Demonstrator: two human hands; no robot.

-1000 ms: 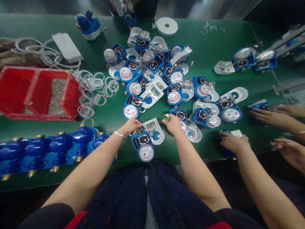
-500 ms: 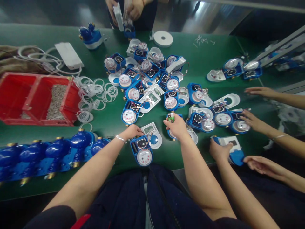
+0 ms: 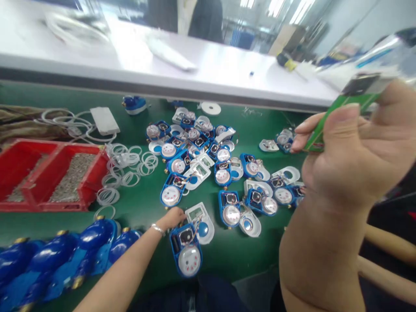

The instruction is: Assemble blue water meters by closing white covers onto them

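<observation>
My right hand [image 3: 354, 160] is raised close to the camera, fingers pinched on a small green battery [image 3: 341, 115] with a dark end. My left hand [image 3: 172, 217] rests low on the green table, fingers curled against an open blue meter unit [image 3: 186, 249] with a white dial and its white cover [image 3: 199, 219] beside it. Whether the left hand grips anything is not clear. Just right of them lies another open blue unit [image 3: 229, 209].
A heap of open blue meter units and white covers [image 3: 201, 151] fills the table's middle. A red bin of small metal parts [image 3: 48, 180] stands at the left, clear rings [image 3: 130, 167] beside it. Blue meter bodies [image 3: 55, 255] line the near left edge. A white counter [image 3: 162, 65] runs behind.
My right hand has lifted off the table with the green battery, up close to the camera. The view has tilted upward. The left hand stays at the blue unit.
</observation>
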